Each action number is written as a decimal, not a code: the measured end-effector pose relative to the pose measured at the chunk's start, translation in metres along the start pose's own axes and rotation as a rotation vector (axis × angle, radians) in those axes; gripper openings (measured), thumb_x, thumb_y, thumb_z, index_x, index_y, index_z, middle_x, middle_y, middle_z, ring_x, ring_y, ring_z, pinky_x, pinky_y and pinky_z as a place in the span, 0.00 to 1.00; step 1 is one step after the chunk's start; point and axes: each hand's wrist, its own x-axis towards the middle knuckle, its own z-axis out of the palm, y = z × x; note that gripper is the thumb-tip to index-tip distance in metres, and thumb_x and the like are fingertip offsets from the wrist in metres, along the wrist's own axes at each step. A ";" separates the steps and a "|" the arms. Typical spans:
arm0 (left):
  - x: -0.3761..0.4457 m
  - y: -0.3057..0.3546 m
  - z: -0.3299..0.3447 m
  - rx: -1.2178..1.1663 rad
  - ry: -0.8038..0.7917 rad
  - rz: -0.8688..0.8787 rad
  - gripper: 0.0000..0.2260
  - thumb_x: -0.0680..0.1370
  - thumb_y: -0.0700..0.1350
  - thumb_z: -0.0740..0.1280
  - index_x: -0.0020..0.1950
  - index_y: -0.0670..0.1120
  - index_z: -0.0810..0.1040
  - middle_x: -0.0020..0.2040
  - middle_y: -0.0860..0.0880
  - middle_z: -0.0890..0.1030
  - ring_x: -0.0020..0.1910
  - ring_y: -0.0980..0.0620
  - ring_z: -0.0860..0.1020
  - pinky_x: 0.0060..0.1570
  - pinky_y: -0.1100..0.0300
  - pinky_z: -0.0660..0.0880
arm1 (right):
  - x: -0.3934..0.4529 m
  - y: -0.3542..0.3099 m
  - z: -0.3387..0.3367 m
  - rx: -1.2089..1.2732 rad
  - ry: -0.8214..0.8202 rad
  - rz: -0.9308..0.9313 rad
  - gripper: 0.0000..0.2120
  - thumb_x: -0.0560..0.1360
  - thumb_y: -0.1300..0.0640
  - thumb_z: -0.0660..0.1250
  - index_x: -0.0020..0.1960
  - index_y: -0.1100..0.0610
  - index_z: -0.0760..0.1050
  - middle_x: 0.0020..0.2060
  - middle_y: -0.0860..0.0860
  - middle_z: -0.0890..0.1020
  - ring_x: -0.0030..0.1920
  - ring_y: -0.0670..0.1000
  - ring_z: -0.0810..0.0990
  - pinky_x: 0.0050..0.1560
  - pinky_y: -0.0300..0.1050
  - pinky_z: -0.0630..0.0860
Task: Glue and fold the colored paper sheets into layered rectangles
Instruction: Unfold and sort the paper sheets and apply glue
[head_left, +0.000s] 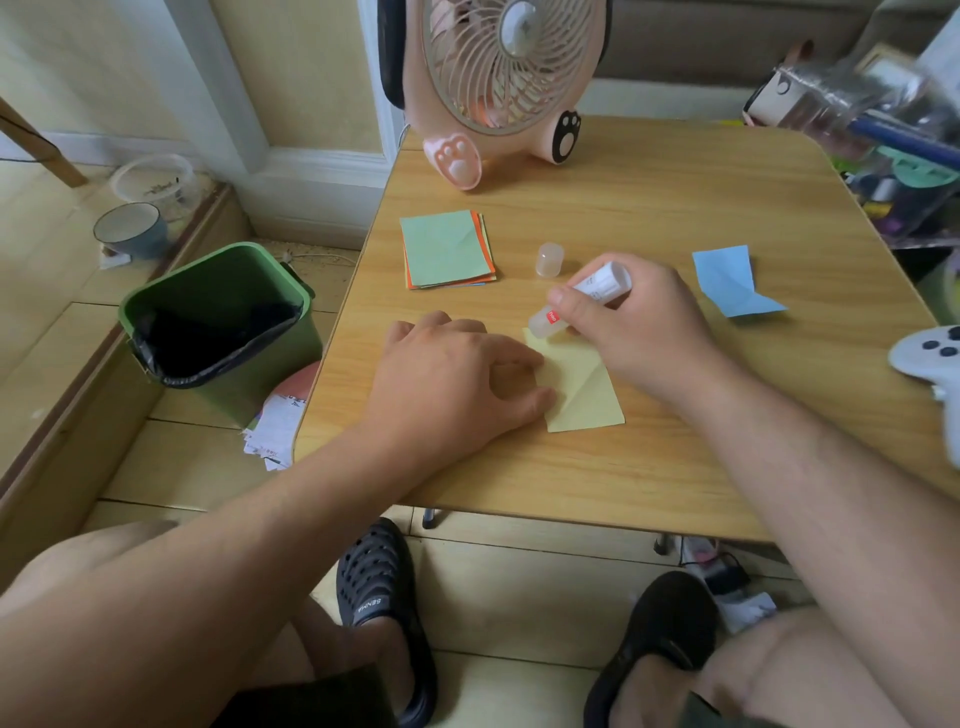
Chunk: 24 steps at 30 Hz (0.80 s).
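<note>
The yellow sheet (582, 389) lies flat on the table (649, 182), directly under both your hands — its long axis runs away from you and slightly to the left, with creases across it. Your left hand (457, 379) rests on its left part, fingers loosely curled down on the paper, pinning it. Your right hand (634, 322) grips the glue stick (576, 301), fingers wrapped round the barrel; the stick slants down and to the left, and its tip sits at the sheet's far corner, just beyond your left fingertips. Whether the tip touches the paper I cannot tell. That is what the next stroke turns on: the unglued length lies toward you from the tip, so the pull probably comes back along the long axis, and the right hand is the nearer one for it.

Count: one yellow sheet in work. One blue sheet (732, 283), creased and partly lifted, lies right of your right hand. One stack (447, 249) lies beyond your left hand, green on top, with orange, yellow and blue edges showing — exact number unclear. One cap (549, 259) stands upright just beyond the stick. One glue stick.

Beyond these stands a pink fan (509, 78); left of the table, a green bin (218, 322).
</note>
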 end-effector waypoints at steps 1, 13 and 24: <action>-0.001 0.001 0.000 -0.007 0.002 -0.012 0.23 0.69 0.76 0.59 0.57 0.69 0.81 0.40 0.58 0.75 0.48 0.52 0.73 0.53 0.51 0.70 | -0.001 -0.001 0.002 -0.003 -0.004 -0.001 0.11 0.76 0.43 0.73 0.45 0.50 0.80 0.39 0.40 0.86 0.45 0.49 0.84 0.51 0.58 0.81; -0.010 0.011 0.002 -0.082 0.016 0.018 0.12 0.76 0.67 0.65 0.52 0.66 0.84 0.37 0.58 0.78 0.46 0.52 0.76 0.50 0.53 0.68 | -0.004 0.001 0.006 -0.061 -0.011 0.016 0.13 0.73 0.39 0.76 0.48 0.47 0.82 0.39 0.41 0.85 0.42 0.43 0.81 0.43 0.44 0.77; -0.008 0.010 0.000 -0.113 -0.020 0.017 0.12 0.75 0.67 0.66 0.54 0.66 0.83 0.36 0.62 0.74 0.47 0.54 0.74 0.52 0.54 0.65 | -0.004 0.017 -0.022 -0.081 0.006 0.054 0.11 0.74 0.41 0.76 0.46 0.47 0.81 0.39 0.46 0.86 0.38 0.50 0.80 0.41 0.50 0.76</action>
